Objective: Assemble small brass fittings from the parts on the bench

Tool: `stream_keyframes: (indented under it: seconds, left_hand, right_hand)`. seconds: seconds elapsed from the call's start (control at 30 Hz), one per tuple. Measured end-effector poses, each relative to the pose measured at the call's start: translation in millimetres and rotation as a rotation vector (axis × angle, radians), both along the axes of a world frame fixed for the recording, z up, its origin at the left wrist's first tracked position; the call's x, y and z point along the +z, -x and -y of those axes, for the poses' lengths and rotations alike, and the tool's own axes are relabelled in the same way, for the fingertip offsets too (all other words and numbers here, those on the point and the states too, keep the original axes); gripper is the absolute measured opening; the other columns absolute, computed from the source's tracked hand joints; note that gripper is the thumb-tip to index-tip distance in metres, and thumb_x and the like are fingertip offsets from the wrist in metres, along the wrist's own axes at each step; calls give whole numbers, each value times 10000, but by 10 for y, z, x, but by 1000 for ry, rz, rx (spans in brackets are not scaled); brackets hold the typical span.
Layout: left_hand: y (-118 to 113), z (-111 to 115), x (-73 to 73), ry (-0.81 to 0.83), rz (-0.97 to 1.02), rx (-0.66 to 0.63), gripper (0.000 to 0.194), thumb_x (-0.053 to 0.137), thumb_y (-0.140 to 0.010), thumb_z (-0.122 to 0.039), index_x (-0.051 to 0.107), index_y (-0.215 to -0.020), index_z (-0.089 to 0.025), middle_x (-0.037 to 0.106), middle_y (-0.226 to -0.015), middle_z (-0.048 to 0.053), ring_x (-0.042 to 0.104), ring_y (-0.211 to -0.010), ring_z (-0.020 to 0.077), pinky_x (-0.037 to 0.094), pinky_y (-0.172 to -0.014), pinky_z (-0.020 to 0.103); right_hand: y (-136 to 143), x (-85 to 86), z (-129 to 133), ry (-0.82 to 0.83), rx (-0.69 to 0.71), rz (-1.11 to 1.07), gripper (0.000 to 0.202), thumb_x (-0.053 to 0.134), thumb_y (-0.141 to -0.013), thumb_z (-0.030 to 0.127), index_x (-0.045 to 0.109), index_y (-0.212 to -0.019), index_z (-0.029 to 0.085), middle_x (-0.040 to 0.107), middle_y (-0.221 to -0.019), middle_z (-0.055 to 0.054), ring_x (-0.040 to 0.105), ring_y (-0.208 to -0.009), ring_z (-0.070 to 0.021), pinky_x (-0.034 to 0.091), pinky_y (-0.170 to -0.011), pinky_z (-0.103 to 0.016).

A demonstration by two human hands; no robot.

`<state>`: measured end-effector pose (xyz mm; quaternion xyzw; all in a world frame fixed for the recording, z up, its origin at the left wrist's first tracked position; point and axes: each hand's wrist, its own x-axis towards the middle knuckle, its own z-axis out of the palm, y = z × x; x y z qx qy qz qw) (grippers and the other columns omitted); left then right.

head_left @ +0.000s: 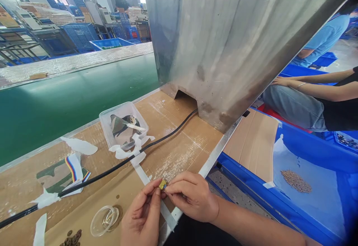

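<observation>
A small yellow piece with a bit of blue at its edge [162, 184] is held above the front edge of the cardboard-covered bench. My left hand [144, 214] pinches it between thumb and forefinger. My right hand [192, 195] is closed too, its fingertips meeting at the piece's right side; whether they grip the blue bit or something smaller is hidden. Left of my left hand lies a round clear plastic dish [97, 221] with thin pale pieces in it. A pile of small dark brown discs [72, 239] sits at the bottom edge of the view.
A black cable [167, 134], taped down, crosses the bench into a notch in the tall metal panel [223, 44]. Beyond it stand a clear tub [104, 123] with camouflage cloth and a green conveyor [84, 96]. At right, a blue bin [316, 149] holds brown pieces [295, 181]; a seated person is beside it.
</observation>
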<state>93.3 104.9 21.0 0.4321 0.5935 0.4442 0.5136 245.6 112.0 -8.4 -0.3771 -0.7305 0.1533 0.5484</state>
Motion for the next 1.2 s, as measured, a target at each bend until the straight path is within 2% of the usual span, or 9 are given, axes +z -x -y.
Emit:
stream_keyframes:
  seconds: [0.43, 0.8, 1.2]
  left_hand:
    - [22, 6, -55, 47, 93, 3, 360, 778, -693, -416, 743, -997, -227, 754, -1027, 56, 680, -981, 211, 510, -895, 253]
    - [24, -13, -25, 13, 3, -10, 357, 773, -676, -451, 762, -949, -222, 755, -1022, 75, 679, -994, 261, 488, -957, 353]
    - [34, -1, -39, 28, 42, -31, 344, 769, -699, -422, 745, -980, -225, 751, -1034, 70, 673, -1014, 251, 492, -945, 321]
  right_hand:
    - [7, 31, -1, 3, -15, -21, 116, 595, -882, 123, 661, -960, 180, 692, -874, -63, 667, -760, -125, 558, -694, -205]
    - [-6, 46, 1, 1, -12, -7, 112, 573, -909, 142, 658, -962, 191, 686, -874, -59, 669, -768, -123, 561, -696, -201]
    - [-4, 11, 5, 6, -6, -15, 115, 598, -881, 112, 660, -957, 172, 683, -880, -61, 666, -775, -119, 549, -708, -194]
